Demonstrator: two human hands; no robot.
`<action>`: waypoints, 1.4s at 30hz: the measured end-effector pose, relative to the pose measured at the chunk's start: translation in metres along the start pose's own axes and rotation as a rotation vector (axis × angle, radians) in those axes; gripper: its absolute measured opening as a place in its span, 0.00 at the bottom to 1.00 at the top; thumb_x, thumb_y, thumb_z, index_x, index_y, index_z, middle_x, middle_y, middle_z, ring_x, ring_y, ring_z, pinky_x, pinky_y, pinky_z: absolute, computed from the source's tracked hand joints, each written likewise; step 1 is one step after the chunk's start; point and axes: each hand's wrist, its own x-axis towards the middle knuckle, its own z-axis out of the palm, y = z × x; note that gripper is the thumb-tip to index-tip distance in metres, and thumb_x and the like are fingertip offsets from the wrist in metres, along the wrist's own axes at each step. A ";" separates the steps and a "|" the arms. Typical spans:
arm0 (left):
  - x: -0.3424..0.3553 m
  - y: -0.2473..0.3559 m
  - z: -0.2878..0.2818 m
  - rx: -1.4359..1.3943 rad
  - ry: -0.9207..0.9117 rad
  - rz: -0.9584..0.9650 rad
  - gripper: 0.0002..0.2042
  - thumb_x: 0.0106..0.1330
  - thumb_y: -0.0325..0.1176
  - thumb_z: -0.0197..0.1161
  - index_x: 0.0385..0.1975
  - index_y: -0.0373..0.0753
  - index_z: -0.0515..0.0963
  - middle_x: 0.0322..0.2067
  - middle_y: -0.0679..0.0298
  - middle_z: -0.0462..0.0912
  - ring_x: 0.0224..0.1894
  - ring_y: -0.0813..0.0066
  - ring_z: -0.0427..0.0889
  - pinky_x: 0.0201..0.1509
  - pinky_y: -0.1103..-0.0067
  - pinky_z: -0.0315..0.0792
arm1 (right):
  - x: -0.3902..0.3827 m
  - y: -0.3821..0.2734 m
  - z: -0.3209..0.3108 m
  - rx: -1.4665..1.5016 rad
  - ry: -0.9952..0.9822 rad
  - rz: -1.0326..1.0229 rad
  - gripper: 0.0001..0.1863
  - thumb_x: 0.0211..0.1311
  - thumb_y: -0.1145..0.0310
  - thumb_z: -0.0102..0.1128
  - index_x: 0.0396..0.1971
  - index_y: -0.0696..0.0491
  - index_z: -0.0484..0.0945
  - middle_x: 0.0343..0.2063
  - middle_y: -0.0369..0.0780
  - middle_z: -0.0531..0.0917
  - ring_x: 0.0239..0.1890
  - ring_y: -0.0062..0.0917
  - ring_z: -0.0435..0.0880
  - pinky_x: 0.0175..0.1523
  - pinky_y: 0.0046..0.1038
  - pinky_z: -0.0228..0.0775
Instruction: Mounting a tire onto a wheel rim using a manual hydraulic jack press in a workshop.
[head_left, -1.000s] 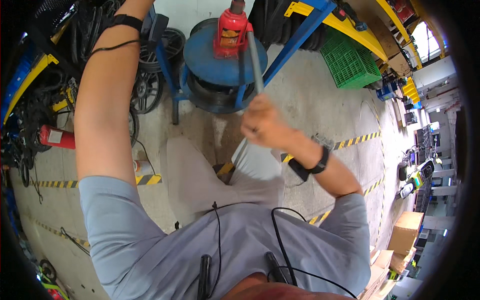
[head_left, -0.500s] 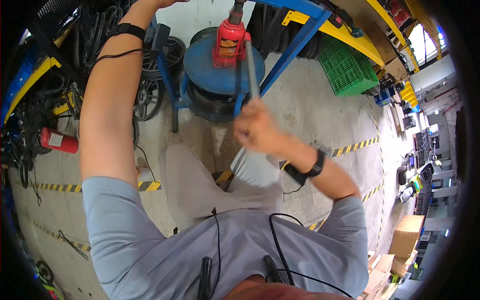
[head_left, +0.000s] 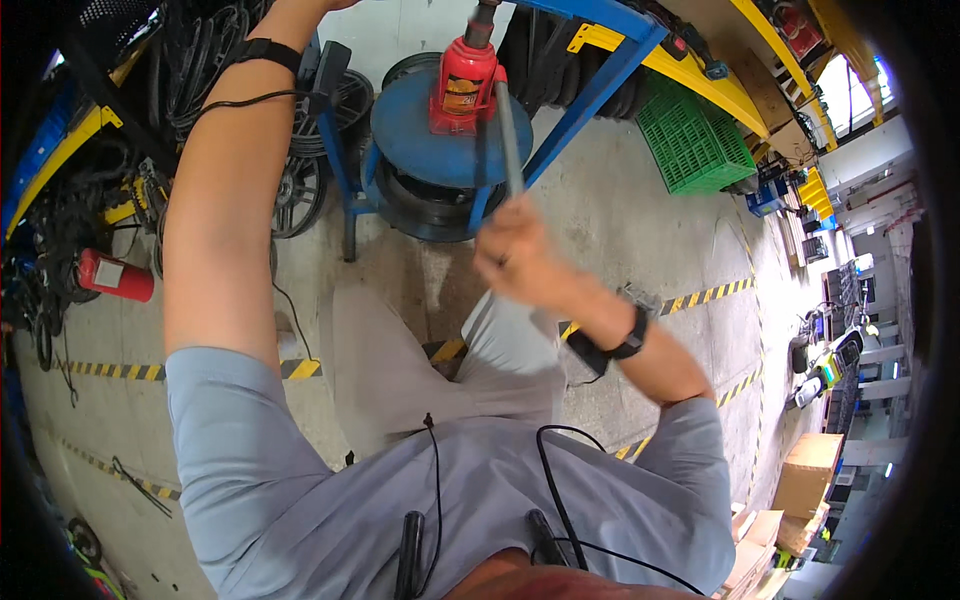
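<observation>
A red bottle jack (head_left: pixel 465 85) stands upright on a round blue plate (head_left: pixel 420 150), its ram rising past the top edge of the view. From the jack's right side a grey metal jack handle (head_left: pixel 510 140) slants toward me. My right hand (head_left: pixel 517 250) is wrapped round the handle's near end, slightly blurred. My left arm reaches up to the top edge beside the blue frame (head_left: pixel 595 95); only a sliver of my left hand (head_left: pixel 338 3) shows there, its fingers cut off, so what it touches is hidden.
Wheel rims (head_left: pixel 300 195) lean behind the frame's left leg. On the floor lie a red fire extinguisher (head_left: pixel 115 275) at left and a green crate (head_left: pixel 693 140) at right. Cardboard boxes (head_left: pixel 808 475) stand at the lower right. Black-and-yellow tape (head_left: pixel 708 295) crosses the floor.
My right hand is still on the jack handle and has shifted slightly to the right. My left hand has slipped further out past the top edge.
</observation>
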 end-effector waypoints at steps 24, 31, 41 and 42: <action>0.023 0.023 0.028 0.786 -0.081 -0.416 0.33 0.45 0.57 0.79 0.43 0.37 0.80 0.43 0.48 0.84 0.49 0.45 0.81 0.54 0.56 0.73 | -0.008 -0.027 0.029 -0.031 -0.018 0.093 0.09 0.41 0.72 0.70 0.16 0.50 0.75 0.18 0.40 0.72 0.29 0.37 0.76 0.46 0.38 0.70; 0.007 0.025 0.013 0.334 -0.086 -0.276 0.33 0.47 0.57 0.78 0.46 0.37 0.80 0.45 0.48 0.83 0.53 0.46 0.80 0.58 0.57 0.70 | 0.087 0.011 -0.083 -0.062 0.208 0.136 0.10 0.52 0.67 0.66 0.19 0.55 0.77 0.15 0.39 0.75 0.19 0.27 0.75 0.27 0.31 0.67; 0.027 0.026 0.030 0.708 -0.075 -0.445 0.34 0.46 0.58 0.78 0.47 0.38 0.80 0.45 0.49 0.83 0.53 0.46 0.79 0.59 0.54 0.69 | -0.036 -0.018 0.040 -0.037 -0.040 0.036 0.10 0.36 0.72 0.69 0.16 0.49 0.74 0.16 0.39 0.73 0.28 0.34 0.75 0.43 0.39 0.67; 0.011 0.011 0.014 0.378 -0.028 -0.242 0.34 0.46 0.58 0.78 0.47 0.38 0.80 0.45 0.48 0.83 0.53 0.46 0.79 0.59 0.53 0.69 | -0.028 -0.016 0.033 0.024 0.014 0.008 0.10 0.37 0.73 0.69 0.14 0.50 0.72 0.16 0.39 0.70 0.27 0.34 0.73 0.44 0.38 0.67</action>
